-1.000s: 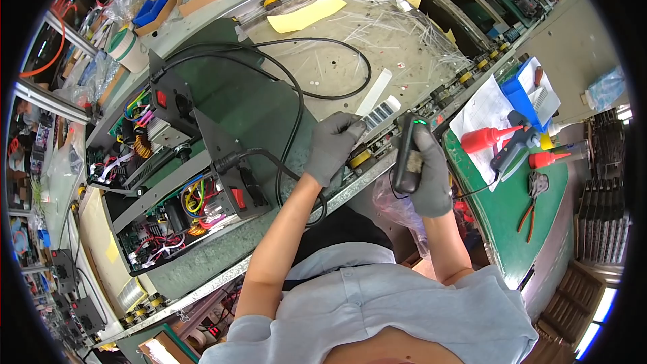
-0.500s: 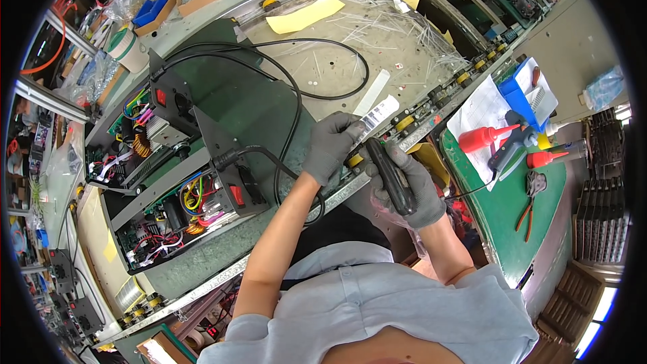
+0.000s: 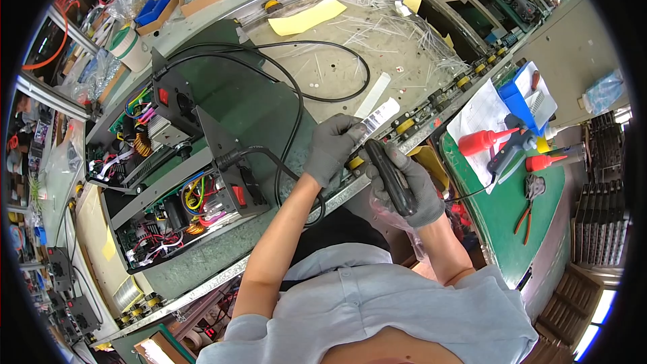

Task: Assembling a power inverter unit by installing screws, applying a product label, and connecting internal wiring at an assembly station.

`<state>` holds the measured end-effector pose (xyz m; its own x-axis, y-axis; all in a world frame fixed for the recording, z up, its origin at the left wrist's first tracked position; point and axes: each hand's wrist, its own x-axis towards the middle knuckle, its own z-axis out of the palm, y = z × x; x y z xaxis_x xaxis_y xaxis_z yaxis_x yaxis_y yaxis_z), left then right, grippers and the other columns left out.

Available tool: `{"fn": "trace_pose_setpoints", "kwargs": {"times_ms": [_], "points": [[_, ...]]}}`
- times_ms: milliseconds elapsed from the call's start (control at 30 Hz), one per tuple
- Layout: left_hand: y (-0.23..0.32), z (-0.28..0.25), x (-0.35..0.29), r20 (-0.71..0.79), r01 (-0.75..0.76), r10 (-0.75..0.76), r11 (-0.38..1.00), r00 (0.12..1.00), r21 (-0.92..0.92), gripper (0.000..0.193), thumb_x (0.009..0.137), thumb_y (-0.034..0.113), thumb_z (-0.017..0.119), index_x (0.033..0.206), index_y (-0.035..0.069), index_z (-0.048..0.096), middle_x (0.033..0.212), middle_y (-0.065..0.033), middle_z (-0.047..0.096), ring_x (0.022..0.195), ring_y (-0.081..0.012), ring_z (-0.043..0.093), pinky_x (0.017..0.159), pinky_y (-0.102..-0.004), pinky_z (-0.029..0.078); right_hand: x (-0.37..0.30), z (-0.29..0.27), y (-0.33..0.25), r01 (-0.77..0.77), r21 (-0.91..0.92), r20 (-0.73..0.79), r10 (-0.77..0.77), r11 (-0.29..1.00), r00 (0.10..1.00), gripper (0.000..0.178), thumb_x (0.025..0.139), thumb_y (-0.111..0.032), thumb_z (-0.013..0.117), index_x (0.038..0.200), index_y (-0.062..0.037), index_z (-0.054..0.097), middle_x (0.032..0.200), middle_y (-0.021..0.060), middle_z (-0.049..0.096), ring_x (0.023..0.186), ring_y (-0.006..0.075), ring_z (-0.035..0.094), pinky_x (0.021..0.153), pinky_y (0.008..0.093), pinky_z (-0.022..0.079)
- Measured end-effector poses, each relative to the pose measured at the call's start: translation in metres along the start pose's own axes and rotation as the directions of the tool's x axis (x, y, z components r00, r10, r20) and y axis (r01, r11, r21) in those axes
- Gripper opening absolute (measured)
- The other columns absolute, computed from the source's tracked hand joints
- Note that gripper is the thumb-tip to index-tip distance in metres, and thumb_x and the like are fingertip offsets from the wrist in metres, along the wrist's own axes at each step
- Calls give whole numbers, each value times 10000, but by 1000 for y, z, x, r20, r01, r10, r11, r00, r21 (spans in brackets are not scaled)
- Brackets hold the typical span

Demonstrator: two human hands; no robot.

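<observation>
My left hand [image 3: 332, 152], in a grey glove, pinches a white label strip [image 3: 381, 116] printed with a barcode. Close beside it, my right hand [image 3: 419, 187], gloved too, is wrapped round a black handheld barcode scanner [image 3: 392, 178]. The scanner's upper end is near the label, and a thin cord runs off from behind the right hand. To the left lie two opened electronic units [image 3: 189, 212] with coloured wires, boards and red switches showing. A black power cable [image 3: 301, 111] loops from them across the bench, passing next to my left forearm.
A roller conveyor line [image 3: 404, 125] edges the work surface. Yellow paper [image 3: 308, 15] and scattered clear strips [image 3: 377, 23] lie beyond. On the green side table [image 3: 519, 222] are red bottles [image 3: 482, 141], a blue bin [image 3: 524, 98], papers and orange-handled pliers [image 3: 522, 222].
Both hands stay almost in place, still holding the label strip and the scanner. The whole view shifts only very slightly.
</observation>
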<state>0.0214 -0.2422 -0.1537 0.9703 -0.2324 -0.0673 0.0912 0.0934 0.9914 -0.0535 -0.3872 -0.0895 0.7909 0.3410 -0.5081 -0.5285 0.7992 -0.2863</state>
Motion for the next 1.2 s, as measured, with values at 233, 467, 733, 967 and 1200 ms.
{"fn": "trace_pose_setpoints", "kwargs": {"times_ms": [233,467,733,967,1200], "points": [[-3,-2,3,5,-36,36,996,999,80,171,818,123,619,908,-18,654,755,-35,623,699,-72,528,650,-236,437,-3,-4,-9,154,-366,83,-133,918,988,360,881,-258,559,1143,-12,534,922,104,615,764,168,622,640,257,526],[3,0,1,6,-16,15,990,1000,140,186,826,141,607,909,-20,651,773,-65,637,703,-97,549,666,-254,444,18,-1,-20,387,-644,163,-376,660,912,346,877,-255,556,1134,-23,543,875,-5,587,758,60,559,672,209,471],[-5,0,4,-12,-46,49,983,999,177,192,818,139,602,930,-12,645,790,-94,635,711,-117,563,683,-262,447,10,-7,-15,452,-566,15,-540,689,842,343,891,-270,543,1126,-21,552,893,30,616,749,92,591,642,217,486],[-8,-2,5,14,-25,23,987,1000,160,183,820,136,612,916,-16,650,795,-83,635,721,-114,564,681,-258,448,-7,-16,-2,96,-240,-24,-105,966,994,438,888,-324,551,1130,39,527,862,131,640,633,189,637,518,252,529],[-6,0,2,15,-41,39,995,999,88,154,816,96,627,909,-23,654,777,-33,615,712,-78,531,655,-231,436,0,-20,0,-39,-169,61,50,985,997,402,882,-322,570,1125,-2,559,832,115,644,615,169,625,492,227,526]]}}
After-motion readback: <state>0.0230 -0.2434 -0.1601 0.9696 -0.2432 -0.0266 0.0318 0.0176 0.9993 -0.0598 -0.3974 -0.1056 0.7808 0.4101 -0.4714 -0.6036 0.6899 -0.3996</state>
